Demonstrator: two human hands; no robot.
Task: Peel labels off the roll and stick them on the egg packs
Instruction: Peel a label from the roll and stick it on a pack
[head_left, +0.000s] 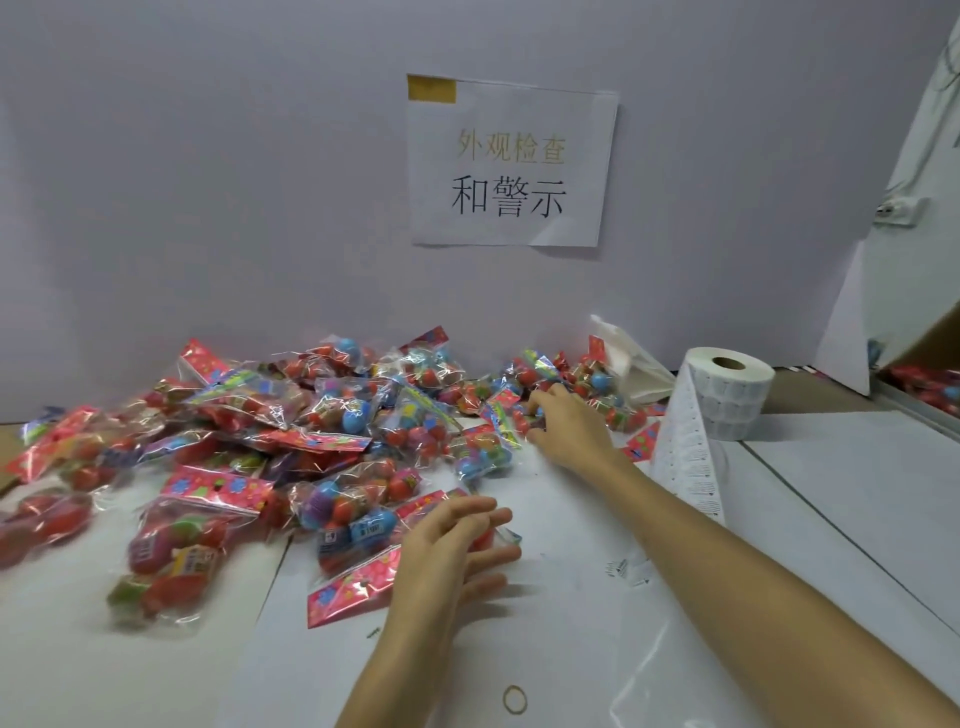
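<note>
Packs (291, 431) lie heaped across the left and middle of the table (831, 493), far from us against the wall, with a few spilling nearer. One near pack (348, 538) lies aslant at the heap's near edge, its pink header pointing near and left. Our left hand (457, 545) is just right of it, flat and relaxed, with fingers (488, 519) straight and spread over that pack's right end. It holds nothing, and we cannot tell whether the fingers touch the wrap or hover. Our right hand (566, 426) reaches farther out, well apart from the left, its fingertips bent down into the heap's right end. Blur keeps us from telling whether they pinch a pack or only rest on it. Neither hand carries a label that we can see.

Right of the right forearm runs the strip (685, 467) of labels, its long axis going from far to near. It hangs off the roll (727, 395), which stands upright on the table, core up, at the far right. So labels lie to the right of both hands, and packs lie to the left and ahead. We judge the right hand the nearer one to the strip: a short swing rightward would bring it to the strip's edge, while the left sits by a pack it could steady.
</note>
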